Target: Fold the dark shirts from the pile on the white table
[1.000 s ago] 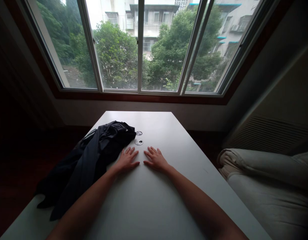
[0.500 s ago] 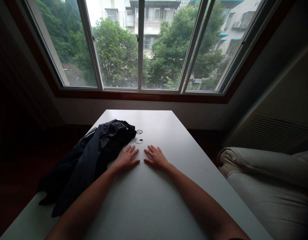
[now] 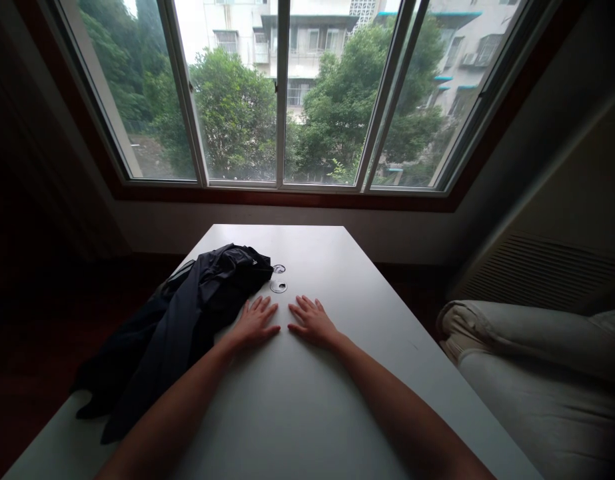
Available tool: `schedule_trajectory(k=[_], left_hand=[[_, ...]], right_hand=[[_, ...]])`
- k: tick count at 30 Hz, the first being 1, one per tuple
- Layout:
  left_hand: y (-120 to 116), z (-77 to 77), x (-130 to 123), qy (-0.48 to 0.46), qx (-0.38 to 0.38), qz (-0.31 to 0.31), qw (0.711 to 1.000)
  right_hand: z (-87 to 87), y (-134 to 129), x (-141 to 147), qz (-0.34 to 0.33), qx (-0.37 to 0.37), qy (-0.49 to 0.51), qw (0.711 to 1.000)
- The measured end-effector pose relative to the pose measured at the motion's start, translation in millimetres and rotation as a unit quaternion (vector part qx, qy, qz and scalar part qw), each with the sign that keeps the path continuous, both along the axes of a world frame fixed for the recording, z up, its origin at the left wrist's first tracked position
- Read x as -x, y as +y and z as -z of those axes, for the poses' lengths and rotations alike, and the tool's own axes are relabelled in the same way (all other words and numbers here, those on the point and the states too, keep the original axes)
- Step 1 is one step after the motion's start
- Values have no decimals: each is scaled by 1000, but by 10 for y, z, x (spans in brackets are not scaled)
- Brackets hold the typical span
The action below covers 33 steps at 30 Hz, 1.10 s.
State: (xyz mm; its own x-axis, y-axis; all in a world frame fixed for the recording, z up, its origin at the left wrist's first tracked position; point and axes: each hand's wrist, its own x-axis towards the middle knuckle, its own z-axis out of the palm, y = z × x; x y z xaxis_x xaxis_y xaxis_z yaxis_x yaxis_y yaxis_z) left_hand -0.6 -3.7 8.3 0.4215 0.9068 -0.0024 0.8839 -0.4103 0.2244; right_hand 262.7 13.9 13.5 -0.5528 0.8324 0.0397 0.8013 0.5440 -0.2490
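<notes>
Both of my hands lie palm down on a white table (image 3: 307, 413), fingers spread and nothing in them. My left hand (image 3: 256, 323) is right beside a crumpled dark garment (image 3: 202, 303) with light stripes; whether its fingertips touch the cloth I cannot tell. A short gap parts it from my right hand (image 3: 311, 320), whose fingers point towards the window. The garment is heaped on the table's left side and hangs towards the left edge. Just beyond my fingertips are two round cable-hole covers (image 3: 278, 287) set in the tabletop, the farther one partly behind the cloth.
Past the table's far end stands a wall with a wide sliding window (image 3: 282, 185), trees and a building outside. A pale padded sofa (image 3: 532, 373) sits along the right, with a slatted panel (image 3: 547, 267) behind it. Dark floor (image 3: 27, 380) shows at the left.
The view has tilted up slightly, so everything sits a little lower in the picture. My hands and the garment keep their places on the table.
</notes>
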Motion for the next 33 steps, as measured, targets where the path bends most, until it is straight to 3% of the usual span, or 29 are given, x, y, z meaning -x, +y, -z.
schedule_trajectory(k=[11,14,17,22,25,30,33], left_hand=[[0,22,-12,-17,-4,-2,1000],[6,-73,-39,-66,-43,-45,996],[56,-286,18,-152,-142,-127,970],[192,-673,508,-182,-289,-284,896],[250,-718,908,-126,-328,-382,854],[286,-562,1240,-34,-222,-420,879],[291,-540,1241,-43,-237,-421,874]], right_hand=[[-10,-14,-4,1,-4,0,1000],[-7,-9,-6,-3,-1,-1,1000],[-8,-1,-9,0,6,-4,1000],[-14,6,-22,-4,9,-6,1000],[-9,5,-30,-5,7,-2,1000],[-4,7,-27,-1,8,-4,1000],[-9,6,-24,-2,8,-7,1000]])
